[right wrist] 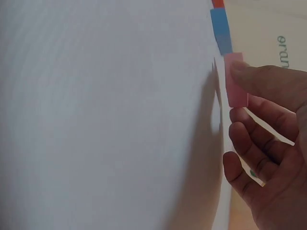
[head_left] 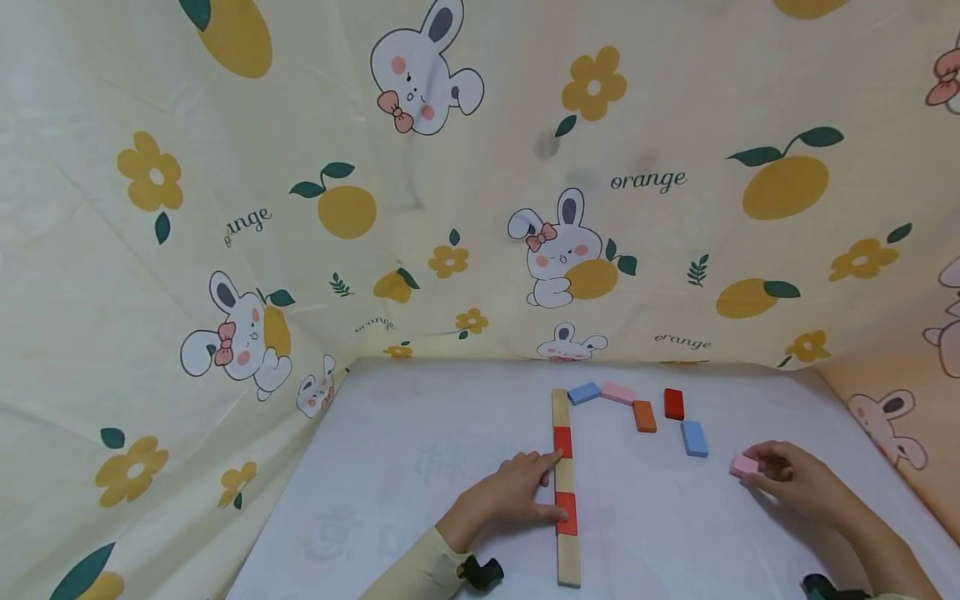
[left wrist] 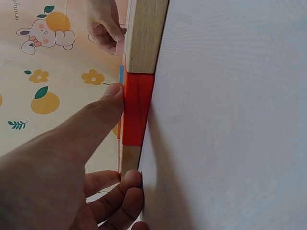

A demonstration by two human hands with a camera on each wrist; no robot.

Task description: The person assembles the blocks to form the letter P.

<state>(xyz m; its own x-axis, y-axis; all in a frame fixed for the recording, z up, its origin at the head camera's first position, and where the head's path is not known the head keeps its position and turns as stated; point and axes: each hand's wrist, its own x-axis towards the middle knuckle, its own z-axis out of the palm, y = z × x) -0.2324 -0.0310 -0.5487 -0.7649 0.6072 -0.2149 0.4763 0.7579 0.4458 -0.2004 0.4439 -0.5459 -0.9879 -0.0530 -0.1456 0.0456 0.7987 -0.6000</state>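
Observation:
A straight row of wooden blocks, plain and red by turns, runs toward the person on the white table. My left hand touches this row, index fingertip on the farther red block and thumb on the nearer one. In the left wrist view the thumb lies extended against a red block. My right hand pinches a pink block between thumb and fingers at the right. The right wrist view shows that pink block under the thumb, with the other fingers loosely bent.
From the row's far end a curve of blocks leads right: blue, pink, orange, red and another blue. A patterned cloth hangs behind the white table.

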